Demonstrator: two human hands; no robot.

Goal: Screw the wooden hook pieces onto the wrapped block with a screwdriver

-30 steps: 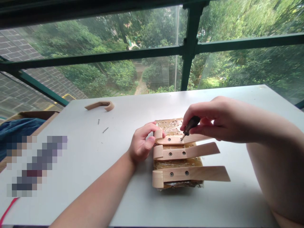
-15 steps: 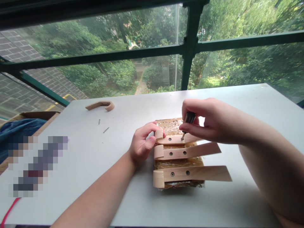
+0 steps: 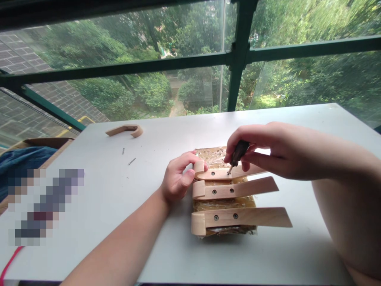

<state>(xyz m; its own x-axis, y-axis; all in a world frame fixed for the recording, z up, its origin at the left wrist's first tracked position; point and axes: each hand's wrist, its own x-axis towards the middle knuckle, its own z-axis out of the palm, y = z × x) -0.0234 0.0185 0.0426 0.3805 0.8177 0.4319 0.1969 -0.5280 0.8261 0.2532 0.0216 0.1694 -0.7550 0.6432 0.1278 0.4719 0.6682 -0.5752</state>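
Note:
Three curved wooden hooks lie screwed across a brown board point(image 3: 223, 203) wrapped in plastic film, on the white table point(image 3: 119, 222). My left hand point(image 3: 177, 177) pinches the curled end of the top wooden hook point(image 3: 217, 173). My right hand point(image 3: 262, 149) grips a small black-handled screwdriver point(image 3: 236, 153), its tip set on a screw in that top hook. The middle hook point(image 3: 235, 189) and the bottom hook point(image 3: 241, 217) each show two screws.
A loose wooden hook point(image 3: 125, 130) lies at the table's far left, with two loose screws point(image 3: 127, 157) nearer. A cardboard box with blue cloth point(image 3: 24, 157) stands off the left edge. A red cord point(image 3: 8, 264) shows at lower left. Windows run behind the table.
My right hand has shifted its fingers round the screwdriver handle, which tilts differently from frame to frame with its tip on the same screw. My left hand has stayed on the hook's end.

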